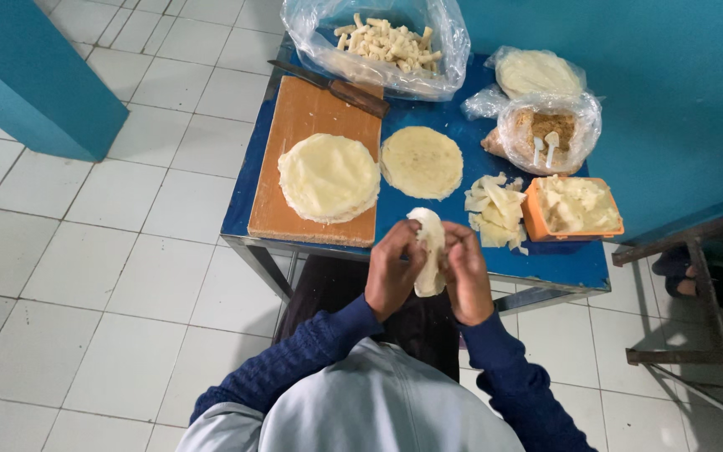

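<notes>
Both hands — the left hand (392, 269) and the right hand (467, 273) — are closed together on a pale, folded round pastry wrapper (428, 249), held just above the near edge of the blue-topped metal table (428, 213), between a wooden cutting board (311, 117) stacked with wrappers and an orange plastic tub (537, 222).

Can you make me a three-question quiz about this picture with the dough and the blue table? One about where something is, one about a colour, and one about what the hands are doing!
1. Where does the knife lie?
A. On the floor
B. At the far end of the wooden board
C. In the orange tub

2. What colour is the table?
A. Blue
B. Red
C. White

3. What are the left hand and right hand doing?
A. Resting flat on the table
B. Holding the knife
C. Holding a folded dough wrapper together

Answers:
1 B, its blade crosses the board's far edge.
2 A, blue shows between the things.
3 C, both hands grip the pale wrapper.
</notes>
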Demonstrator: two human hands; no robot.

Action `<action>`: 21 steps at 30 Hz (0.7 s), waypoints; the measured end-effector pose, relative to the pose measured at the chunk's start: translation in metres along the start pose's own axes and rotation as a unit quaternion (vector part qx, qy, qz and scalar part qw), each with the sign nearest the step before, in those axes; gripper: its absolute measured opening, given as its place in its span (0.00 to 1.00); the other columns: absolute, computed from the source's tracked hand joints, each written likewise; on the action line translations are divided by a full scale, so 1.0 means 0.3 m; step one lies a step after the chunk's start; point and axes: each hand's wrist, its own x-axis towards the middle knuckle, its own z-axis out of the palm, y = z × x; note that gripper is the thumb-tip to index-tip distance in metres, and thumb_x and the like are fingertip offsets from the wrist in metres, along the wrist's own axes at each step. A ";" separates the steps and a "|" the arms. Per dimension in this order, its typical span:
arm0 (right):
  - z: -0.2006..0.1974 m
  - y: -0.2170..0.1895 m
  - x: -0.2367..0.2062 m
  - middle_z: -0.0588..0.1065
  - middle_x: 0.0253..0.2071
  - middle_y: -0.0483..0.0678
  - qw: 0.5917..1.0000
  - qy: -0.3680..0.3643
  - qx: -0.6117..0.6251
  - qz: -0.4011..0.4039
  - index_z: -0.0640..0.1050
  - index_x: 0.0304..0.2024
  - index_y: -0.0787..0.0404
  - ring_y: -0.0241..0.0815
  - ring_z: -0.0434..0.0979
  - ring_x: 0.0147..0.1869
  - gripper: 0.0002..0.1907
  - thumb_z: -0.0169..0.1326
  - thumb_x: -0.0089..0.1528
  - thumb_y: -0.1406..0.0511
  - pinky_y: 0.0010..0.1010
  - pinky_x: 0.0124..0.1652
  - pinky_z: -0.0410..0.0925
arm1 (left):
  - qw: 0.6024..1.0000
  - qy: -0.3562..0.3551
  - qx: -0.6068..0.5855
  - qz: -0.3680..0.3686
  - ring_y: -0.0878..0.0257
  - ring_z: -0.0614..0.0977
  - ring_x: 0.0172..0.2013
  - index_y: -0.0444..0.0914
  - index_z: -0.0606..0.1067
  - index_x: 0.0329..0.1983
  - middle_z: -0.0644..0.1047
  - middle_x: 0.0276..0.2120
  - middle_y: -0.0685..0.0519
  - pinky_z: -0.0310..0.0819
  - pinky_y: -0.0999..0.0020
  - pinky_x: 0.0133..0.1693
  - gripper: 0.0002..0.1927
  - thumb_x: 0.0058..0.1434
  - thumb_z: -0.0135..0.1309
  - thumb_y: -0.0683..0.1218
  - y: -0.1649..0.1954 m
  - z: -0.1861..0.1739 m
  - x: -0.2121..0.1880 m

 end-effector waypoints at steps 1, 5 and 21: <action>0.018 -0.009 0.009 0.75 0.46 0.43 0.994 -0.011 -0.093 -0.059 0.69 0.55 0.60 0.31 0.75 0.49 0.16 0.53 0.66 0.65 0.23 0.48 0.69 | 1.000 -0.008 0.016 0.022 0.58 0.77 0.33 0.32 0.68 0.34 0.78 0.46 0.43 0.73 0.68 0.36 0.06 0.62 0.54 0.36 0.004 0.004 0.000; 0.036 -0.039 0.047 0.75 0.43 0.44 0.987 0.013 -0.149 -0.065 0.73 0.49 0.64 0.31 0.74 0.47 0.11 0.59 0.66 0.69 0.24 0.46 0.68 | 0.998 -0.021 -0.015 0.049 0.62 0.79 0.39 0.34 0.64 0.33 0.78 0.46 0.45 0.74 0.69 0.39 0.09 0.63 0.53 0.35 -0.024 0.005 -0.012; 0.051 -0.045 0.011 0.73 0.38 0.43 0.984 0.050 -0.121 -0.118 0.71 0.46 0.62 0.30 0.71 0.40 0.06 0.57 0.70 0.71 0.22 0.41 0.65 | 0.904 0.008 -0.333 -0.268 0.71 0.78 0.36 0.41 0.67 0.45 0.77 0.36 0.56 0.73 0.73 0.39 0.09 0.65 0.53 0.41 0.037 0.039 0.066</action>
